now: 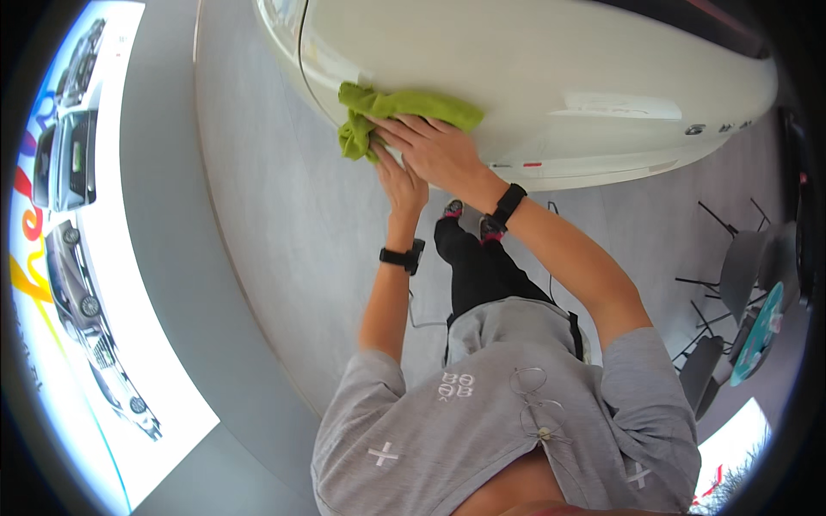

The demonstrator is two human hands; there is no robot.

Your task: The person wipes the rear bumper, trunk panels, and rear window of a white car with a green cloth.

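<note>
A bunched green cloth (423, 106) lies against the cream-white body panel (490, 58) of a car, close to a curved panel seam. My right hand (445, 151) presses on the cloth, its fingers stretched over the lower edge. Just below and to its left, my left hand (403, 187) has its fingers at the cloth's crumpled lower end; some of those fingers are hidden behind the right hand. Metal badge letters (695, 129) and a small red emblem (532, 164) sit low on the panel.
Grey floor (271, 193) surrounds my feet (453, 208). Along the left runs a lit wall display (148, 322) picturing cars. Grey chairs (739, 267) stand at the right beside a teal-topped round table (758, 338). Eyeglasses (535, 406) hang from my shirt.
</note>
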